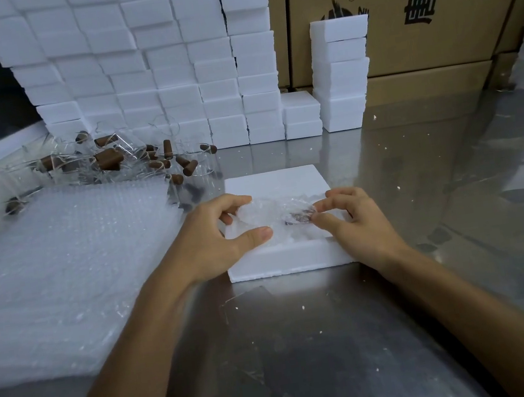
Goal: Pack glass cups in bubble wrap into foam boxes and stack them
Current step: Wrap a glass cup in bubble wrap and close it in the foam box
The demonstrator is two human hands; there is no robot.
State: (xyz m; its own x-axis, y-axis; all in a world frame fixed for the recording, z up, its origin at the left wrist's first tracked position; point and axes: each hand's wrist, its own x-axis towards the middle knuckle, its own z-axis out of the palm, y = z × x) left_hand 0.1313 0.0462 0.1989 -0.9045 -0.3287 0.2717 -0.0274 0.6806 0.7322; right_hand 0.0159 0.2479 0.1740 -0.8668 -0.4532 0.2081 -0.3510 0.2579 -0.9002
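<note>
Head view of a reflective steel desk (pixel 386 181). At centre, a shallow white foam box (pixel 282 259), open at the top, lies flat on the desk. A glass cup wrapped in clear bubble wrap (pixel 277 218) rests in the box's recess, lying on its side. The left hand (pixel 215 238) grips the left end of the wrapped cup: thumb on the near side, fingers (pixel 234 202) curled over the far side. The right hand (pixel 357 218) pinches the right end of the bundle, its thumb and forefinger closed on the wrap and its remaining fingers curled just above the box's right rim. Both forearms reach in from the lower edge.

To the left of the box, a stack of clear bubble-wrap sheets (pixel 71 265) lies flat on the desk. Behind it, a loose heap of unwrapped clear glass cups with brown wooden handles (pixel 107 159) lies tumbled together. Along the back, a wall of stacked white foam boxes (pixel 140 64) rises from the desk; to its right stand a low pair of foam boxes (pixel 301 113) and a taller, separate column of foam boxes (pixel 340 73). Brown cardboard cartons printed with black characters (pixel 421 1) stand behind the column.
</note>
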